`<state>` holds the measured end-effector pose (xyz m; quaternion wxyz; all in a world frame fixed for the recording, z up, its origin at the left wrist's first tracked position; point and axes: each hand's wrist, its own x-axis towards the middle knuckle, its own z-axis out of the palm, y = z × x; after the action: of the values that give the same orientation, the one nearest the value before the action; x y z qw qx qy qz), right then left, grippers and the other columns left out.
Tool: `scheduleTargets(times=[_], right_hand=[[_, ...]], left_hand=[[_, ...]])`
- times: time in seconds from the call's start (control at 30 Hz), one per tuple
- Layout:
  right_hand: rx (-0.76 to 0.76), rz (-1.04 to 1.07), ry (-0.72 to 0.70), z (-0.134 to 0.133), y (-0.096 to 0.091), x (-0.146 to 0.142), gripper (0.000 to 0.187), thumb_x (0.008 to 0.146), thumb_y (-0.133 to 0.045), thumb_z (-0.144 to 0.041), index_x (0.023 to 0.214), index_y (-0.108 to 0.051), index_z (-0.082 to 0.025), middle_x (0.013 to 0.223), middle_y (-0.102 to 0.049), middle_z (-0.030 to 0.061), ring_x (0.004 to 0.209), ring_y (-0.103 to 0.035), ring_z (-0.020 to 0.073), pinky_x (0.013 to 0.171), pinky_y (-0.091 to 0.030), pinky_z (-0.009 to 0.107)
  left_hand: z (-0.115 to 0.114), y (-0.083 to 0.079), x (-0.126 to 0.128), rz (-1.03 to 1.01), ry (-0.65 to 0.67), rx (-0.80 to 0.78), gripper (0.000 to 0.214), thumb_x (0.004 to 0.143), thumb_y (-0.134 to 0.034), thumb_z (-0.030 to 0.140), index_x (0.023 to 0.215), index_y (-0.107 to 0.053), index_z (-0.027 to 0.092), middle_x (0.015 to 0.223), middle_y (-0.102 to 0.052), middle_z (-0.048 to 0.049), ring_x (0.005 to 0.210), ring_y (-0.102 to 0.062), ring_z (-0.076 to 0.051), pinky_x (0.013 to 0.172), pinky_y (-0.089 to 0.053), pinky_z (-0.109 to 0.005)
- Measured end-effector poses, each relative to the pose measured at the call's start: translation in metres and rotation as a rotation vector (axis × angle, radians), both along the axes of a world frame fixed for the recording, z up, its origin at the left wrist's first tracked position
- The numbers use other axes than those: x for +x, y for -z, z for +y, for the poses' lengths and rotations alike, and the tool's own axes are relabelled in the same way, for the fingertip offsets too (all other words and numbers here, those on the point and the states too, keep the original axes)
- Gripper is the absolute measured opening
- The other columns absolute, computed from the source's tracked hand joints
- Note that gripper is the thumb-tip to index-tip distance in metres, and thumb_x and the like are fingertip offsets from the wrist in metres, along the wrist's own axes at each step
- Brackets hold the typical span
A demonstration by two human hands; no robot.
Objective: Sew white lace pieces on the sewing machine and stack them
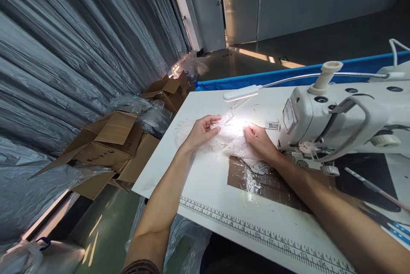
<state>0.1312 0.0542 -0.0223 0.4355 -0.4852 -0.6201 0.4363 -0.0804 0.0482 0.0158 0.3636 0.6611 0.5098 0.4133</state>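
White lace fabric (230,132) lies bunched on the white sewing table, its middle washed out by bright lamp light. My left hand (204,131) is at the lace's left part, thumb and fingers curled towards each other around an edge of it. On the right, my right hand (256,135) pinches the lace between thumb and fingers, under the lamp. One lacy end hangs below the right hand over a brown taped patch (253,180). Another strip reaches up towards the lamp head (242,93). The sewing machine (320,116) stands just right of my right hand.
A printed ruler (243,222) runs along the front edge of the table (160,175). Tweezers (371,184) lie beneath the machine, with blue-handled scissors (399,231) nearby. Open cardboard boxes (112,141) and clear plastic bags stand left, beside a silver curtain (80,43). Blue cloth (288,73) borders the back.
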Motion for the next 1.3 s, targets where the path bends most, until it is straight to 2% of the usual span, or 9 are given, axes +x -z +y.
scheduleTargets(times=[0.17, 0.27, 0.37, 0.5, 0.7, 1.03, 1.17, 1.3], right_hand=[[0.014, 0.011, -0.039, -0.001, 0.006, -0.002, 0.024, 0.075, -0.059, -0.040, 0.070, -0.043, -0.023, 0.059, -0.036, -0.0068, 0.054, -0.035, 0.0112, 0.052, -0.029, 0.027], [0.063, 0.030, 0.015, 0.001, 0.012, -0.004, 0.020, 0.074, -0.060, -0.038, 0.076, -0.048, -0.023, 0.065, -0.046, -0.0044, 0.060, -0.044, 0.0137, 0.059, -0.036, 0.029], [0.086, 0.069, 0.089, 0.002, 0.016, -0.005, 0.016, 0.076, -0.057, -0.035, 0.080, -0.048, -0.023, 0.077, -0.057, 0.0007, 0.072, -0.055, 0.0175, 0.070, -0.043, 0.032], [0.126, 0.153, 0.156, 0.000, 0.019, -0.007, 0.011, 0.077, -0.054, -0.030, 0.083, -0.048, -0.023, 0.088, -0.061, 0.0049, 0.090, -0.060, 0.0205, 0.084, -0.048, 0.035], [0.154, 0.241, 0.199, -0.001, 0.022, -0.010, 0.004, 0.075, -0.049, -0.022, 0.078, -0.048, -0.024, 0.081, -0.061, 0.0035, 0.088, -0.060, 0.0199, 0.087, -0.050, 0.036], [0.219, 0.312, 0.229, -0.002, 0.023, -0.011, 0.004, 0.075, -0.050, -0.021, 0.077, -0.048, -0.025, 0.085, -0.061, 0.0049, 0.091, -0.060, 0.0198, 0.090, -0.050, 0.037], [0.258, 0.331, 0.213, -0.003, 0.023, -0.011, 0.004, 0.077, -0.051, -0.022, 0.076, -0.048, -0.025, 0.090, -0.062, 0.0062, 0.096, -0.061, 0.0204, 0.092, -0.050, 0.038], [0.299, 0.337, 0.188, -0.007, 0.023, -0.011, 0.005, 0.077, -0.053, -0.022, 0.076, -0.049, -0.024, 0.093, -0.063, 0.0066, 0.098, -0.061, 0.0215, 0.092, -0.050, 0.039]], left_hand=[[-0.002, 0.002, 0.001, 0.169, -0.046, 0.110, 0.031, 0.083, -0.068, 0.028, 0.113, -0.069, 0.019, 0.104, -0.069, -0.0068, 0.100, -0.062, -0.020, 0.082, -0.049, -0.028], [-0.002, 0.007, 0.003, 0.376, -0.066, 0.304, 0.025, 0.089, -0.061, 0.027, 0.112, -0.068, 0.020, 0.101, -0.068, -0.0062, 0.090, -0.063, -0.018, 0.074, -0.050, -0.027], [0.002, 0.014, 0.002, 0.560, -0.055, 0.548, 0.019, 0.095, -0.052, 0.025, 0.104, -0.067, 0.020, 0.093, -0.066, -0.0065, 0.081, -0.063, -0.016, 0.071, -0.051, -0.028], [0.007, 0.024, -0.003, 0.632, -0.063, 0.722, 0.021, 0.097, -0.046, 0.023, 0.088, -0.065, 0.022, 0.090, -0.066, -0.0067, 0.081, -0.065, -0.017, 0.073, -0.055, -0.029], [0.006, 0.030, -0.010, 0.608, -0.031, 0.682, 0.023, 0.095, -0.051, 0.034, 0.080, -0.065, 0.023, 0.090, -0.069, -0.0079, 0.091, -0.069, -0.021, 0.081, -0.058, -0.035], [0.009, 0.033, -0.013, 0.501, 0.016, 0.697, 0.022, 0.092, -0.058, 0.031, 0.071, -0.057, 0.023, 0.081, -0.065, -0.0039, 0.098, -0.070, -0.022, 0.090, -0.058, -0.038], [0.010, 0.036, -0.013, 0.496, -0.011, 0.730, 0.022, 0.093, -0.059, 0.033, 0.074, -0.053, 0.023, 0.086, -0.067, -0.0053, 0.097, -0.071, -0.022, 0.088, -0.060, -0.039], [0.012, 0.040, -0.014, 0.508, -0.065, 0.792, 0.013, 0.093, -0.061, 0.029, 0.085, -0.053, 0.022, 0.094, -0.071, -0.0089, 0.097, -0.072, -0.021, 0.083, -0.062, -0.037]])
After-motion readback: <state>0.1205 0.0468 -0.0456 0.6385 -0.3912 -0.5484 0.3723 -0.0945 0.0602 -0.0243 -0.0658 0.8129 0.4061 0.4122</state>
